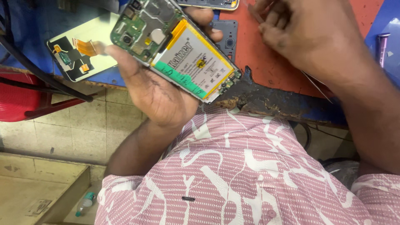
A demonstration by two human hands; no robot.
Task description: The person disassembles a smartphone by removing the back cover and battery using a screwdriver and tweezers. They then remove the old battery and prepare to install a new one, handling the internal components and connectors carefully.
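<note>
My left hand [160, 89] grips an opened smartphone [175, 48] with its back cover off, tilted above the table edge. Its white and yellow battery with a green strip and its green circuit board face up. My right hand [306, 35] hovers over the orange mat [266, 62] at the upper right, fingers curled together near the mat's top; whether they pinch something small is unclear. The two hands are apart.
A detached phone screen with orange flex cables [81, 48] lies on the blue table at left. A dark camera frame part [227, 37] sits on the mat. A purple tool [382, 48] stands at far right. A red chair [21, 98] and tiled floor lie below.
</note>
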